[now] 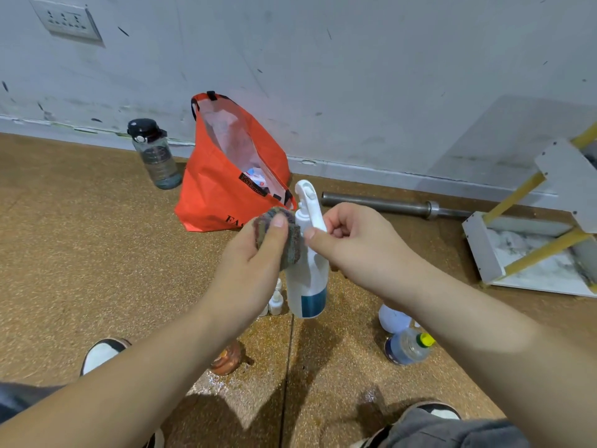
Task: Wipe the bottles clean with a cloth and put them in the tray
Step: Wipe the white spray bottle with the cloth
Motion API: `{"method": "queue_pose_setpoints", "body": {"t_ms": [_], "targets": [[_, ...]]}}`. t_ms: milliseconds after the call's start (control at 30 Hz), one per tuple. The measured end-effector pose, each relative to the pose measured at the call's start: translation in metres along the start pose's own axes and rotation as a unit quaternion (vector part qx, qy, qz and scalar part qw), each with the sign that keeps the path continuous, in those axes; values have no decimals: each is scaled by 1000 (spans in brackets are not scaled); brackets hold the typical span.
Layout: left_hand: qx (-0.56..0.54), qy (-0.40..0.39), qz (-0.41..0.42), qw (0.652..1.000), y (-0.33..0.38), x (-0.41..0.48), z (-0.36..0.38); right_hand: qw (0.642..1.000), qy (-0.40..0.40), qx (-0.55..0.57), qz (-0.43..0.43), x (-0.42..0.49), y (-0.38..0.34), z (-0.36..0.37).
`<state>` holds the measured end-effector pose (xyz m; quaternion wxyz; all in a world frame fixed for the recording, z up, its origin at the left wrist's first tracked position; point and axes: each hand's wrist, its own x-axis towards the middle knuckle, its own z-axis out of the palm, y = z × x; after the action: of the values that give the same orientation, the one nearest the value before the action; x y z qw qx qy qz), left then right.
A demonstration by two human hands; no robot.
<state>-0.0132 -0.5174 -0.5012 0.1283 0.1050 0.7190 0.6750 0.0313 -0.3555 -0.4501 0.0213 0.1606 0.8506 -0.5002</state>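
Speckled brown floor (97, 253) against scuffed grey wall. Left hand (255, 257) clenched on wadded cloth (284, 240), pressed to neck of white spray bottle (307, 279); right hand (352, 240) pinching trigger head, bottle held upright above floor. Advisable: steady grip, rotate, wipe neck to base; more bottles (408, 345) below, tray not identifiable.

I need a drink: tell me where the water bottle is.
In the head view, the water bottle stands upright on the floor by the wall, far left, just left of the orange bag.
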Motion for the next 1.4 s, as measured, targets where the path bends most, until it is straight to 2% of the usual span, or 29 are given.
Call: {"method": "queue_pose_setpoints", "body": {"t_ms": [100,167,267,367,467,533,600,733,867,967,1167,1300,1400], "targets": [[159,-83,68,982,-17,2,-5,1000,11,11,-7,-3,-3,0],[249,-94,53,962,-27,-1,-5,1000,26,-8,-15,-6,-3,-2],[166,9,-7,986,-18,-5,1,1000,24,-19,-5,-11,2,-5],[119,57,48,990,11,-1,9,1000,9,-20,21,-17,8,-3],[77,-13,39,996,28,-7,22,1000,9,-13,25,-24,12,0],[96,-74,19,992,25,-15,28,1000,13,-10,19,-30,13,-1],[107,-100,22,989,20,-19,30,1000,15,-16,16,-37,11,-2],[60,-101,-12,993,19,-19,26,998,44,15,38,-46,14,-4],[150,-53,-62,985,-4,-18,21,990,61,69,107,-51,23,-14],[200,-63,-83,974,-14,-21,22,981,71,107,143,-56,34,-24],[227,-105,-77,965,-20,-22,45,980,114,49,154,-52,68,-41],[306,-145,-101,935,-27,-8,55,976,111,4,185,-19,102,-53],[313,-157,-121,929,-38,12,71,975,102,-63,187,13,132,-60]]}}
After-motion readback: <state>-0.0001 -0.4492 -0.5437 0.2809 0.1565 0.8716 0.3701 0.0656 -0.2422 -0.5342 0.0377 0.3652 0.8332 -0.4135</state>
